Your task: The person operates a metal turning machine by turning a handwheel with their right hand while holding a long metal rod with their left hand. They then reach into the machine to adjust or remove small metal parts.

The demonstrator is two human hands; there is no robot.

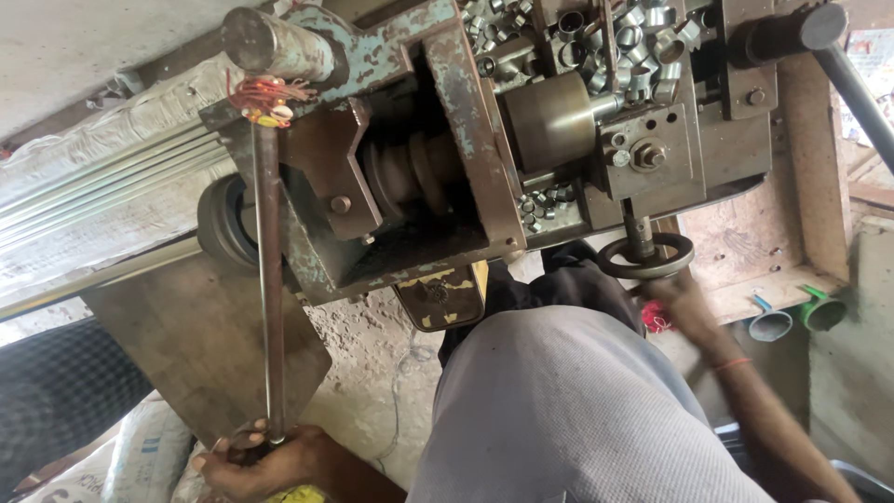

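A worn, blue-green painted metal lathe-like machine (447,140) fills the upper view, its tray heaped with short cut silver metal rings (643,37). It stands on a rough wooden bench (801,186) over a dusty concrete floor (372,373), with long pale metal rods (93,186) stacked beside. The left hand (256,461) is closed around the end of a long dark steel lever bar (270,298) that runs up to the machine. The right hand (680,303), blurred, touches the small round black handwheel (645,256) at the machine's front edge; whether it grips is unclear.
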